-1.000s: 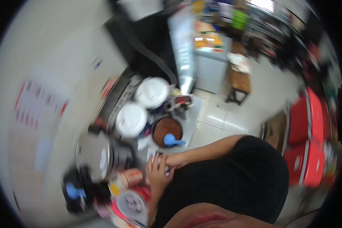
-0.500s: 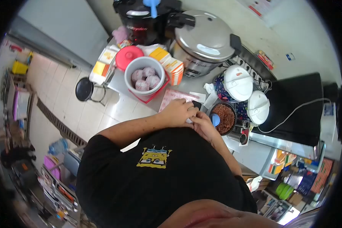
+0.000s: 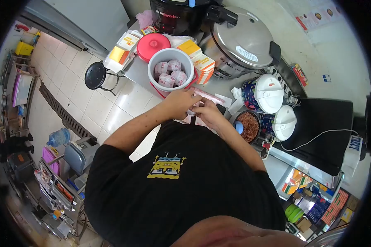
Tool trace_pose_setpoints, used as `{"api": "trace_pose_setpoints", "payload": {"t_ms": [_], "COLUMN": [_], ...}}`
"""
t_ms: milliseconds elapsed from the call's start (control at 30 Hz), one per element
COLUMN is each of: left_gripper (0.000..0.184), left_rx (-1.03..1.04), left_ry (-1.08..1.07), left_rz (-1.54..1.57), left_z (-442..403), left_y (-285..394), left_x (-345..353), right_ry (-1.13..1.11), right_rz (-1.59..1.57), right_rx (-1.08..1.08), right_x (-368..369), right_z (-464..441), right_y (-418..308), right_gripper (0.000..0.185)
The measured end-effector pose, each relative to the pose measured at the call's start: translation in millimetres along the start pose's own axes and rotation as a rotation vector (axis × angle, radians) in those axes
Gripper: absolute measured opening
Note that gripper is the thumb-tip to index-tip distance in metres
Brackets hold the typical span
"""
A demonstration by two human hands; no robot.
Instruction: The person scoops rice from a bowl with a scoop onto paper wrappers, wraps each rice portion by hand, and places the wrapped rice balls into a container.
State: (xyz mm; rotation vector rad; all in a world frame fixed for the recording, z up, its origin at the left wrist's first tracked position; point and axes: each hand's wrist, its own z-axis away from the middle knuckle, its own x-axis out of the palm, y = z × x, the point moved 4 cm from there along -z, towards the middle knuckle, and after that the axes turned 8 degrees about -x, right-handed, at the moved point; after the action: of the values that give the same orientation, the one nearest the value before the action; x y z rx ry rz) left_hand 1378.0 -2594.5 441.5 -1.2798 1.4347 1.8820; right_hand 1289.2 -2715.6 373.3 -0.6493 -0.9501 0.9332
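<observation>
My left hand point(image 3: 178, 106) and my right hand point(image 3: 209, 113) meet close in front of my shirt, fingers closed around a small white paper-wrapped bundle point(image 3: 191, 111), mostly hidden by them. Just beyond lies a pink-and-white printed wrapping paper point(image 3: 208, 96). A grey-white round tub point(image 3: 151, 68) holds several round bundles point(image 3: 167, 80) in printed white paper. To the right of my hands, a dark pot holds reddish-brown cooked rice point(image 3: 250, 126) with a blue scoop point(image 3: 239, 127) in it. A dark object like a phone point(image 3: 221, 108) lies beside my right hand.
A red lid point(image 3: 153, 46) and orange-white cartons point(image 3: 204, 66) surround the tub. Behind stand a black Miyako cooker point(image 3: 173, 18) and a large steel pot point(image 3: 245, 39). Two white-lidded patterned containers point(image 3: 269, 94) stand right. A black stool point(image 3: 95, 75) is at left.
The camera view has shifted, so the counter items sit farther right. My hands have moved up and away from my shirt, still together on the wrapped bundle, and more of it shows.
</observation>
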Motion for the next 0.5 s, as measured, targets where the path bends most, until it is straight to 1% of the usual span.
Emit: {"api": "trace_pose_setpoints", "payload": {"t_ms": [33,67,100,167,233,300,333,400,433,500], "left_gripper": [0.061,0.061,0.061,0.058,0.058,0.062,0.062,0.068,0.068,0.074], "left_rx": [-0.034,-0.026,-0.026,-0.004,-0.326,-0.722,-0.712,-0.967,-0.940,-0.996], "left_ry": [-0.089,-0.100,-0.087,-0.047,0.103,0.202,0.188,0.323,0.310,0.286], "left_rz": [-0.025,-0.029,0.017,0.156,0.103,0.169,0.154,0.075,0.059,-0.019], "left_z": [-5,-10,-14,-28,-44,-64,-78,-93,-101,-116], "left_y": [-3,-6,-10,-30,-67,-115,-129,-159,-159,-163], "left_x": [3,3,3,1,-10,-14,-4,16,21,35], "right_ry": [0.009,-0.020,-0.049,-0.024,0.000,0.040,0.047,0.155,0.174,0.362], "right_rz": [-0.011,0.052,0.116,0.078,0.037,-0.022,-0.042,-0.130,-0.151,-0.193], "right_rx": [-0.003,-0.019,-0.037,-0.062,-0.091,-0.057,-0.064,-0.089,-0.106,-0.056], "right_x": [-1,-2,-1,-5,-20,-47,-62,-96,-109,-142], "right_z": [-1,-1,0,14,27,47,58,79,90,120], "right_y": [0,-2,-7,-17,-25,-24,-21,-8,-4,12], "right_gripper": [0.049,0.052,0.055,0.057,0.058,0.057,0.057,0.051,0.051,0.047]}}
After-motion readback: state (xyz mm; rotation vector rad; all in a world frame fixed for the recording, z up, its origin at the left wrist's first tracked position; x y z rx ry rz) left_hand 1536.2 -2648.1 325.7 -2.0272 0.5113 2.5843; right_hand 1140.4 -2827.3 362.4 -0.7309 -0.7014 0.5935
